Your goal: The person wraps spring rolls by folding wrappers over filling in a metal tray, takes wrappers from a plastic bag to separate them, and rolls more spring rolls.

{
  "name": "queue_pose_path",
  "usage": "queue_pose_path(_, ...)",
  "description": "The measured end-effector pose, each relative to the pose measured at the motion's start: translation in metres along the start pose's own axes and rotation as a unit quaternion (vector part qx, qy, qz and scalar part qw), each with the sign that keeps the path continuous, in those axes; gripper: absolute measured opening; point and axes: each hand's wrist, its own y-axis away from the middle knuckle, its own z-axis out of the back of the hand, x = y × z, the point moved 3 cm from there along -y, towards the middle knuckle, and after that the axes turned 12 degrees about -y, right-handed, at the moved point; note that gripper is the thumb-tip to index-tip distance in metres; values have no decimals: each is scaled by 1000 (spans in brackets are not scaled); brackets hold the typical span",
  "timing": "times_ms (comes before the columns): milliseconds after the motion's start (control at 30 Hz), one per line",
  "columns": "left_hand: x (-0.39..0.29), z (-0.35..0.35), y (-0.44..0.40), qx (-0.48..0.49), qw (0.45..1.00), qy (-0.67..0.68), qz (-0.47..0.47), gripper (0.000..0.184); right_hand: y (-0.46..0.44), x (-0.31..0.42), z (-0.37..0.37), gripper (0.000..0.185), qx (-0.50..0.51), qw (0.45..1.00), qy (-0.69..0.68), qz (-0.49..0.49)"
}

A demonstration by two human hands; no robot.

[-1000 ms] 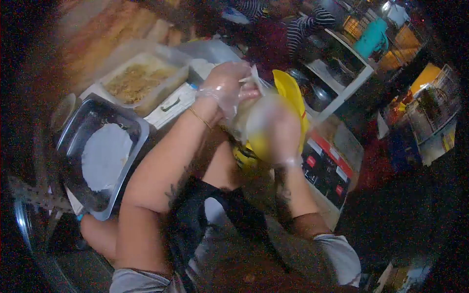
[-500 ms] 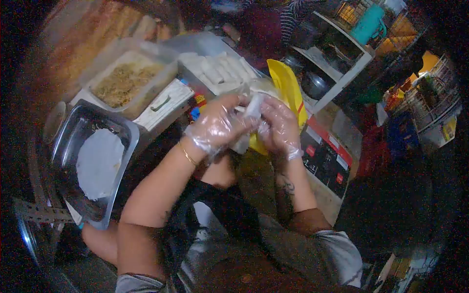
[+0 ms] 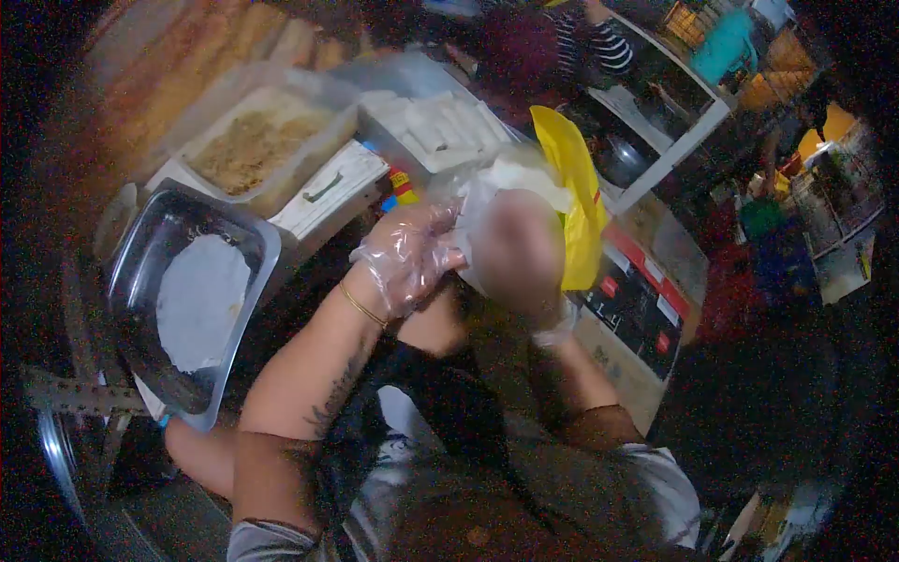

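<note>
My left hand point(image 3: 412, 255), in a clear plastic glove, is closed with its fingertips on the edge of a thin white wrapper point(image 3: 475, 229). Beside it on the right is my gloved right hand point(image 3: 529, 262), its fingers lost in a blurred patch. White material point(image 3: 524, 173) lies just beyond both hands, next to a yellow plastic packet point(image 3: 576, 197). Behind them, a container holds several white rolls point(image 3: 440, 122). On the left, a metal tray point(image 3: 267, 258) contains a round white sheet point(image 3: 201, 304).
A clear plastic tub point(image 3: 342, 131) of shredded brownish filling point(image 3: 253, 150) stands at the back left, near a white box point(image 3: 328, 192) with a handle. A black and red carton point(image 3: 632, 304) sits right of my hands. A person in striped sleeves point(image 3: 609, 47) is near a shelf point(image 3: 693, 122).
Half a second ago both hands were together around a small white roll. Now they are farther apart, the right one is blurred, and the wrapper shows between them. The view has shifted slightly.
</note>
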Motion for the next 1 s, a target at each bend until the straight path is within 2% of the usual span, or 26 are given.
queue_pose_path(33,3,3,-3,11,1000,-3,6,30,2,-1,1,36,-3,1000,15,8)
queue_pose_path(133,7,13,-5,-43,998,-49,24,22,6,-1,-3,42,-10,998,56,37)
queue_pose_path(233,14,15,-7,-71,992,-106,-16,15,10,-6,-6,45,-14,994,80,70)
queue_pose_path(300,16,15,-8,-112,986,-121,-2,13,13,-9,-7,47,-14,991,91,94)
queue_pose_path(333,16,15,-8,-132,983,-128,5,12,13,-9,-7,47,-8,994,84,64)
queue_pose_path(400,13,18,-6,-101,988,-112,17,11,11,-6,-5,48,3,997,72,6)
queue_pose_path(500,7,9,-1,-83,993,-85,14,10,9,-5,-2,46,4,999,39,-25)
queue_pose_path(567,5,4,-1,-68,995,-70,-3,11,6,5,-4,44,-16,997,-3,-73)
queue_pose_path(633,10,3,-1,-46,997,-54,-24,12,0,19,-2,41,-16,997,32,-69)
queue_pose_path(733,12,7,-5,-24,999,-12,-21,19,-4,21,-3,35,8,989,149,3)
queue_pose_path(833,18,11,-12,-67,997,-23,-4,17,-2,2,0,25,-16,985,161,56)
queue_pose_path(900,11,2,-6,-75,997,-25,-4,16,4,-3,5,17,-18,989,142,46)
queue_pose_path(1000,8,-2,0,-73,997,-27,-3,16,10,-16,14,11,12,997,51,-61)
